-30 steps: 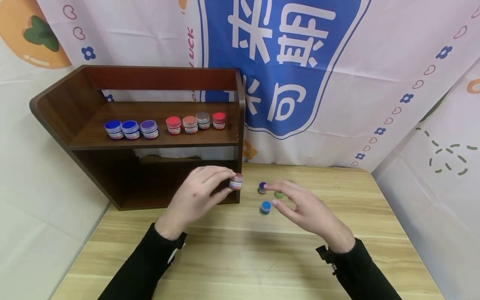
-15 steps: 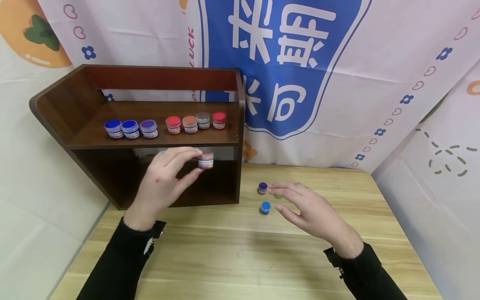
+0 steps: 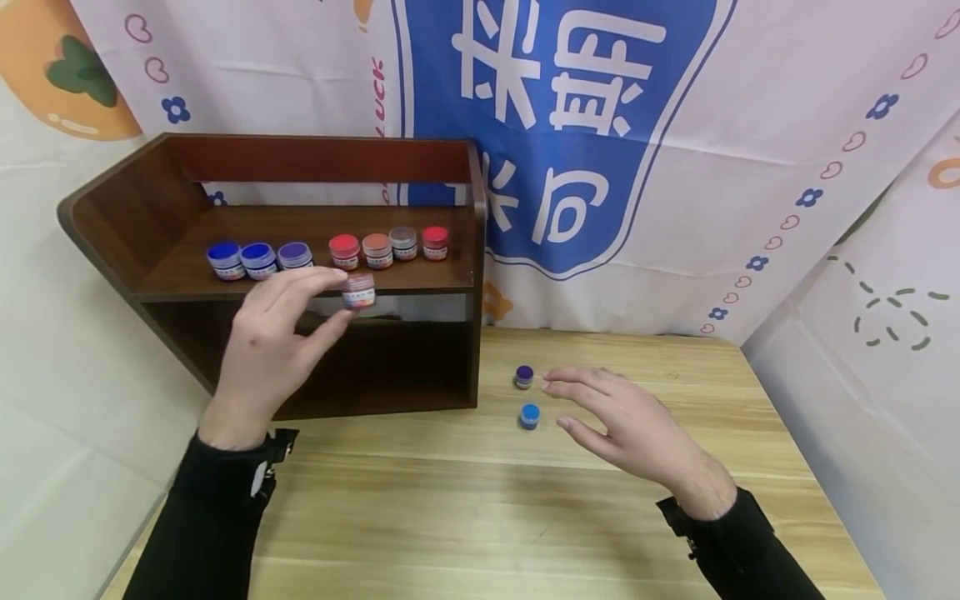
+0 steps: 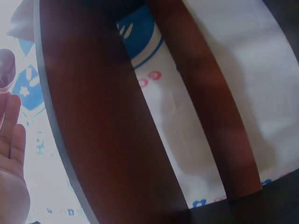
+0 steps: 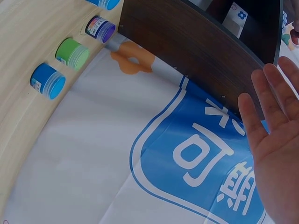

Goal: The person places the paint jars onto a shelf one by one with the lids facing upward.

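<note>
My left hand (image 3: 270, 346) pinches a small paint jar (image 3: 359, 293) with a reddish-brown lid between thumb and fingers. The jar is upright, overlapping the upper shelf's front edge in the head view, just below the row of jars. Part of that hand and jar show at the left border of the left wrist view. My right hand (image 3: 630, 425) hovers over the table with relaxed fingers, holding nothing. Left of its fingertips stand a purple-lidded jar (image 3: 524, 377) and a blue-lidded jar (image 3: 529, 417). A green jar (image 5: 73, 53) and another blue jar (image 5: 48, 80) appear in the right wrist view.
A dark brown two-tier shelf (image 3: 480, 333) stands on the wooden table (image 3: 465, 517). On its upper board are blue and purple jars (image 3: 259, 261) to the left, then red, orange and grey jars (image 3: 377, 250) to the right. A printed cloth (image 3: 600, 292) hangs behind.
My left hand has carried the reddish-brown-lidded jar left and up, from the shelf's right side to the upper board's front edge. My right hand has shifted slightly right and down.
</note>
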The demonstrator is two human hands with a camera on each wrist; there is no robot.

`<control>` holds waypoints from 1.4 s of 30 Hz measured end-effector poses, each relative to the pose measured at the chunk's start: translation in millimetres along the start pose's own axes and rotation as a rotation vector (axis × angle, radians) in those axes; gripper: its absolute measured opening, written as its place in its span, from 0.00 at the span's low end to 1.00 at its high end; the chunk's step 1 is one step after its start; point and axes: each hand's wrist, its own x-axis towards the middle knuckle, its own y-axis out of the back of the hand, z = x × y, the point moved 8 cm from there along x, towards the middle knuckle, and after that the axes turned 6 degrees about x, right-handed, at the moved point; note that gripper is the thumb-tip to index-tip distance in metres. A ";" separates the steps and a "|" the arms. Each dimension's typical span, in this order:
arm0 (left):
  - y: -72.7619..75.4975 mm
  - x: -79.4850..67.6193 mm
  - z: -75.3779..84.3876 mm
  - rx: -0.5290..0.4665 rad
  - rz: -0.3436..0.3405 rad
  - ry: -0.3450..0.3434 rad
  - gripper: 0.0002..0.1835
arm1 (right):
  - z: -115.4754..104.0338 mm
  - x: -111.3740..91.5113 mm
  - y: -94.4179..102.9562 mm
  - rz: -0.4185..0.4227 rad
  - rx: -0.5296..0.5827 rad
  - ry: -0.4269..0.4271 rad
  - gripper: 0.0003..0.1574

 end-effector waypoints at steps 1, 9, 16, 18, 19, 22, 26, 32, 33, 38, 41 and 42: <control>2.7 0.6 -2.6 -0.001 0.011 0.011 0.31 | 0.1 -0.1 0.5 0.001 0.000 0.000 0.23; 22.4 2.1 -30.1 0.012 0.081 0.117 0.39 | 0.9 -1.6 1.4 -0.010 0.004 -0.017 0.25; 40.9 0.7 -56.1 0.056 0.115 0.212 0.31 | 2.9 -3.4 0.6 -0.016 -0.001 -0.028 0.24; 46.7 -0.6 -63.2 0.074 0.135 0.245 0.31 | 3.0 -3.7 0.6 -0.018 -0.004 -0.031 0.25; 49.6 -1.3 -66.5 0.081 0.147 0.261 0.31 | 3.0 -3.8 0.4 -0.019 -0.005 -0.031 0.25; 57.6 -4.8 -75.9 0.095 0.183 0.308 0.29 | 2.7 -4.2 0.7 -0.019 -0.002 -0.033 0.25; 68.9 -10.6 -85.7 0.113 0.223 0.372 0.28 | 2.6 -4.8 0.8 -0.015 0.000 -0.030 0.25; 84.8 -25.1 -104.0 0.194 0.224 0.499 0.26 | 3.6 -5.5 -0.4 -0.009 0.001 -0.024 0.25; 86.0 -28.0 -108.2 0.212 0.217 0.521 0.26 | 3.7 -5.5 -0.6 -0.008 0.000 -0.022 0.25; 90.3 -36.6 -122.2 0.274 0.181 0.555 0.27 | 3.9 -6.2 -1.8 -0.012 -0.002 -0.016 0.25; 91.9 -39.3 -125.6 0.303 0.155 0.562 0.26 | 3.5 -6.3 -2.7 -0.015 0.002 -0.011 0.24; 91.7 -40.1 -126.4 0.315 0.142 0.567 0.26 | 3.4 -6.4 -3.0 -0.014 0.003 -0.008 0.23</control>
